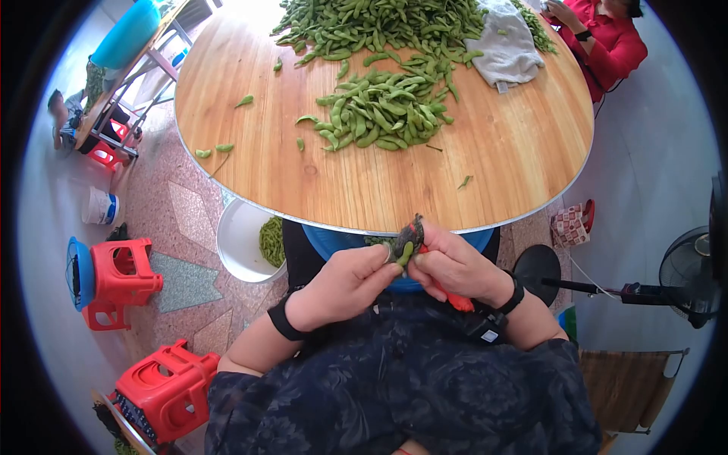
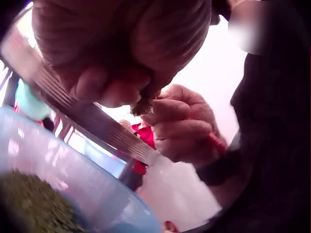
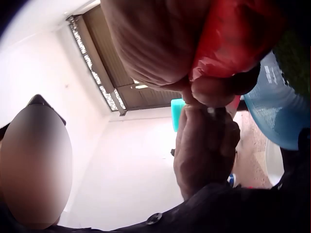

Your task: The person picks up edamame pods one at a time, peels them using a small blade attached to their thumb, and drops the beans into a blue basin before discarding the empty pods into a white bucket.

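Just past the table's near edge, the left hand (image 1: 343, 282) pinches a green pod (image 1: 406, 254) between thumb and finger. Close beside it, the right hand (image 1: 464, 267) grips a red handle (image 1: 459, 302), also seen as a red shape (image 3: 233, 39) in the right wrist view. A dark piece (image 1: 411, 230) stands out above the fingers; what it is I cannot tell. In the left wrist view the left hand (image 2: 121, 43) fills the top, its fingertips close to the right hand (image 2: 182, 128). Between the hands, the contact is partly hidden by fingers.
Green pods (image 1: 383, 110) lie heaped on the round wooden table (image 1: 250, 163), beside a grey cloth (image 1: 506, 45). Below are a blue basin (image 1: 318, 236) and a white bucket (image 1: 231, 254) with green pieces. Red stools (image 1: 168, 390) stand left, a fan (image 1: 686, 262) right. A person in red (image 1: 616, 49) sits across.
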Available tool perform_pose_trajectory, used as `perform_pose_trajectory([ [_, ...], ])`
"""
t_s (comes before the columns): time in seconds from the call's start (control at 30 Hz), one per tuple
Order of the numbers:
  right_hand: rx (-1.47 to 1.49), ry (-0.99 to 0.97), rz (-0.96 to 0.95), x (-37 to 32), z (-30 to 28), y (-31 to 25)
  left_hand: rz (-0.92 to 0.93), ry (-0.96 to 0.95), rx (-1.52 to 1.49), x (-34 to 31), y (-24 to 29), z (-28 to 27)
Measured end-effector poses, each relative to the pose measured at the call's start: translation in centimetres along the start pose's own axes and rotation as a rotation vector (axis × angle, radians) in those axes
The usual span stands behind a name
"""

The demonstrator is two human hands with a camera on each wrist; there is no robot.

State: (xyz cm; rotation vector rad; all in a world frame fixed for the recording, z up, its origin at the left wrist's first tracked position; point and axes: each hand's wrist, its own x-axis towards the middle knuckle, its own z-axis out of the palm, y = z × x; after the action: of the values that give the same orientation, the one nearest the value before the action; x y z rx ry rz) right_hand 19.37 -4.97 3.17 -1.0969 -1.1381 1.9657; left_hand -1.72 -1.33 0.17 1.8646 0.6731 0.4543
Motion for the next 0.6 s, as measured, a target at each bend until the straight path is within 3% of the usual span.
perform_pose_trajectory([
  [0.03,0.094,-0.048,0.019,0.0,0.2,0.1,-0.002,-0.001,-0.001,-0.2,-0.2,-0.3],
  [0.1,0.257,-0.093,0.053,-0.1,1.0,0.7,-0.353,-0.274,-0.916,-0.7,-0.5,-0.9],
  [0.17,0.424,-0.140,0.084,0.3,1.4,1.1,-0.387,-0.315,-1.086,-1.1,-1.1,-0.7],
  [0.23,0.445,-0.091,0.133,0.8,1.5,1.9,-0.432,-0.249,-0.878,-1.4,-1.5,-0.7],
  [0.27,0.450,-0.092,0.132,1.1,1.6,2.4,-0.343,-0.196,-0.559,-1.6,-1.2,-0.6],
  [0.3,0.471,-0.073,0.162,1.3,1.6,3.0,-0.348,-0.200,-0.559,-1.8,-1.3,-0.5],
  [0.37,0.495,-0.055,0.194,1.8,1.9,4.1,0.130,0.029,0.446,-2.2,-1.8,-0.1],
  [0.43,0.553,0.041,0.226,2.2,2.3,5.0,0.160,0.107,0.536,-2.2,-2.4,0.5],
  [0.53,0.537,0.085,0.227,2.7,2.5,5.3,-0.437,0.076,-0.430,-1.9,-4.2,0.8],
  [0.6,0.543,0.126,0.216,2.9,2.3,5.3,-0.478,0.068,-0.605,-1.4,-4.2,1.0],
])
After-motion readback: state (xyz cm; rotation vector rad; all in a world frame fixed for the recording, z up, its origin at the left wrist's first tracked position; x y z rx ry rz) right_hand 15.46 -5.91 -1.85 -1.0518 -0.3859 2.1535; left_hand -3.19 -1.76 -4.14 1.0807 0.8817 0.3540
